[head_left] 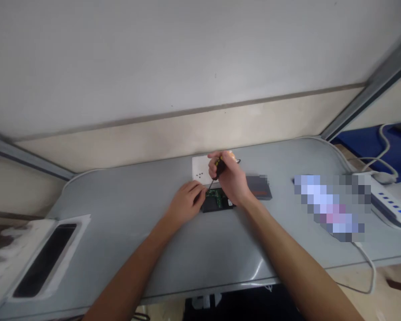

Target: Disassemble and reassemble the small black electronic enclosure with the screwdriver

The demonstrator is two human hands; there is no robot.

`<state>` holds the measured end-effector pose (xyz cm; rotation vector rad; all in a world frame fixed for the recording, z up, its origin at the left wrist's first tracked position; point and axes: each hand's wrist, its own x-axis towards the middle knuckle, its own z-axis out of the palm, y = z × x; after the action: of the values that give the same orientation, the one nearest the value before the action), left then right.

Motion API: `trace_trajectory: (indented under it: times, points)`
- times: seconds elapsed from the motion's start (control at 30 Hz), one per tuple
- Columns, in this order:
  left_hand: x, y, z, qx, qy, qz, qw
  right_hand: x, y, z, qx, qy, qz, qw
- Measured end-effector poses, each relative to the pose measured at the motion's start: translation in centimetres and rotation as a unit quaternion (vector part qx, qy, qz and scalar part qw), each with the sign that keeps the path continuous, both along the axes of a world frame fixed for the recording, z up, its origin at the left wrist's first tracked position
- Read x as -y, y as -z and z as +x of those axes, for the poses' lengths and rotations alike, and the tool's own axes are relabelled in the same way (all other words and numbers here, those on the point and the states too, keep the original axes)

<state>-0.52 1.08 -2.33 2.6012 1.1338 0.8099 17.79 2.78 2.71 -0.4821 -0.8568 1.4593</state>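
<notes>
A small black electronic device with a bared green circuit board lies on the grey table. My left hand is closed at the device's left edge, its fingertips and thumb gripping that corner. In my right hand is a screwdriver with a black and yellow handle, held tilted. Its thin shaft slants down to the upper left part of the board. Part of the device is hidden behind my right hand. Just beyond, a white sheet carries several small dark screws.
A flat dark grey cover or box lies right of the device. Farther right are a pixelated object with a cable and a white power strip. At left, a black phone-like slab rests on white paper. A wall panel borders the back.
</notes>
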Motion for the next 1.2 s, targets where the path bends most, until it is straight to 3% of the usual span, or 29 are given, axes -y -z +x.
trace_trajectory:
  times: [0.13,0.3,0.43,0.63,0.97,1.2]
  points:
    - [-0.06,-0.03,-0.04,0.011,0.002,-0.006,1.0,0.08,0.25,0.22,0.042,0.023,0.007,0.999]
    - [-0.06,-0.06,0.01,0.021,-0.006,-0.018,1.0,0.31,0.06,0.68,0.076,-0.009,0.026,0.997]
    - [0.03,-0.02,0.03,0.024,-0.01,-0.013,1.0,-0.03,0.35,0.51,0.07,0.018,0.042,0.997]
    - [0.13,0.11,0.04,0.029,-0.019,-0.005,0.999,-0.54,0.3,0.49,0.028,-0.008,0.015,0.999]
    - [0.14,0.02,0.11,0.017,-0.019,0.006,1.0,-0.21,0.48,0.92,0.113,0.043,0.033,0.992]
    - [0.03,-0.09,0.03,0.004,-0.007,0.014,1.0,-0.5,0.86,0.07,0.067,0.029,-0.002,0.997]
